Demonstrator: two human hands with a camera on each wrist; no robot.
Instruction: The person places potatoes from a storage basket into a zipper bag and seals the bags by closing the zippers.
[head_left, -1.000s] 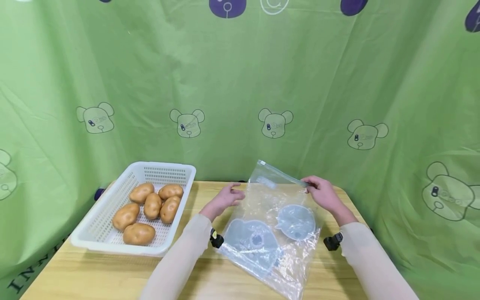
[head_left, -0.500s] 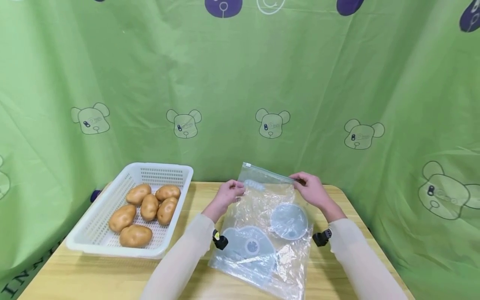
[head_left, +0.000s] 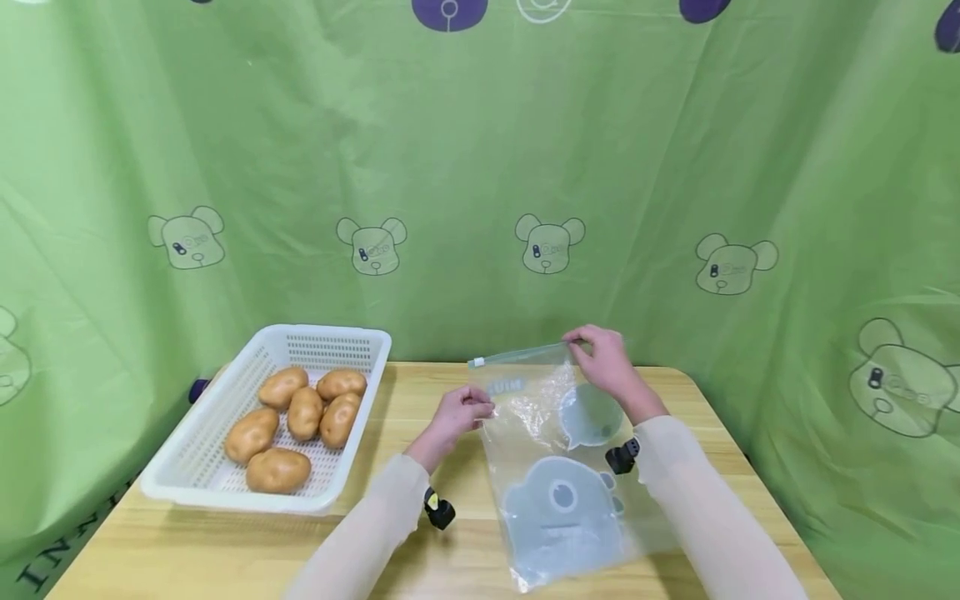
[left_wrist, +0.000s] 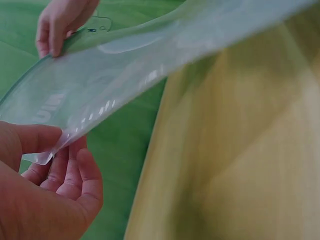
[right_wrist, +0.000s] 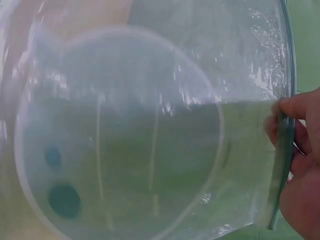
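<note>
A clear zip bag [head_left: 525, 433] with pale blue cartoon prints hangs tilted over the table, its slider [head_left: 478, 362] at the upper left corner. My right hand [head_left: 603, 358] pinches the zip edge near the middle of the top. In the right wrist view, the thumb and fingers of that hand [right_wrist: 300, 145] lie on either side of the zip strip [right_wrist: 287, 150]. My left hand [head_left: 457, 414] is at the bag's left side below the slider. In the left wrist view, the left hand [left_wrist: 55, 185] pinches the bag's edge between thumb and fingers.
To the left on the wooden table [head_left: 450, 550] stands a white perforated basket [head_left: 180, 442] with several potatoes [head_left: 277, 471] in it. A green curtain [head_left: 465, 167] with bear prints hangs behind the table and at both sides.
The bag has swung so its slider corner is lower and further left, and its bottom has moved right. My right hand has moved left and up; my left hand has come to pinch the bag.
</note>
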